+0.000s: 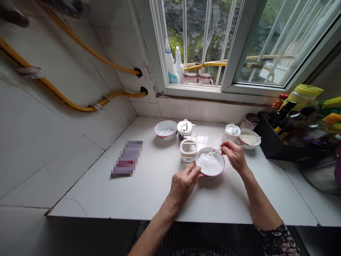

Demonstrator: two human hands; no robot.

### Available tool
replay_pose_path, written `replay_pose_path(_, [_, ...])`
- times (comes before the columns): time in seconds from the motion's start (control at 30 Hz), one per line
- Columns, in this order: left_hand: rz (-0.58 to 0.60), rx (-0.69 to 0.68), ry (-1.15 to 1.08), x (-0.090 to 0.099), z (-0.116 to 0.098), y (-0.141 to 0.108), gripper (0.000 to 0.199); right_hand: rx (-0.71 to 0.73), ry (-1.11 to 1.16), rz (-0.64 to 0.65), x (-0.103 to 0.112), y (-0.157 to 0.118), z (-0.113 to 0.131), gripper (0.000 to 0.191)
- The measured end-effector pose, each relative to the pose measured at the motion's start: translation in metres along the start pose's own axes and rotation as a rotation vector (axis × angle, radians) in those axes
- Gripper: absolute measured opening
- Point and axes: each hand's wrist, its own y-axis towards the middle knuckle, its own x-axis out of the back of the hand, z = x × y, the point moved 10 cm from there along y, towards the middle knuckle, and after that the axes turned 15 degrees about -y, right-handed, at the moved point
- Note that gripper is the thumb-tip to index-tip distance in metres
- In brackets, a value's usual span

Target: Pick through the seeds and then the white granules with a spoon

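A bowl with a pink rim [223, 166] stands on the white counter, holding a heap of fine white grains [208, 164]. My left hand [183, 183] grips the bowl's near left edge, thumb and fingers at the rim. Pinched in my right hand [234, 155] is the handle of a small white spoon [217, 150], its tip down in the white grains. Just left of the bowl sits a clear lidded jar [188, 151]. Behind that jar, another jar [184, 128] has dark contents. A third lidded jar [231, 132] is beyond my right hand.
Further back is a white bowl [161, 134] with a spoon in it. At right, a bowl of pale powder [249, 139] stands beside a black box [274, 145] of bottles. A pixelated purple patch [127, 159] lies left. Yellow hoses [64, 101] run along the tiled wall.
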Motion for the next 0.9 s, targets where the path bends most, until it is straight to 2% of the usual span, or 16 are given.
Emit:
replay_pose_path(0.13, [-0.013,-0.007,0.002,0.002,-0.002,0.001,0.024,-0.138,0.193,-0.023,0.004,0.003,-0.017,0.011])
replay_pose_path(0.23, [-0.021,-0.01,0.01,0.002,-0.003,0.002,0.025,-0.19,0.294,-0.027,0.005,0.005,-0.023,0.011])
replay_pose_path(0.63, [-0.017,-0.009,-0.001,0.001,-0.001,0.001,0.021,-0.392,0.49,0.005,-0.008,0.001,-0.045,0.012])
replay_pose_path(0.77, [-0.018,-0.012,-0.003,0.001,-0.002,0.001,0.021,-0.405,0.57,0.051,-0.02,0.002,-0.041,0.02])
replay_pose_path(0.9, [-0.024,-0.015,-0.004,0.003,-0.003,0.002,0.024,-0.313,0.571,0.034,-0.033,0.003,-0.016,0.026])
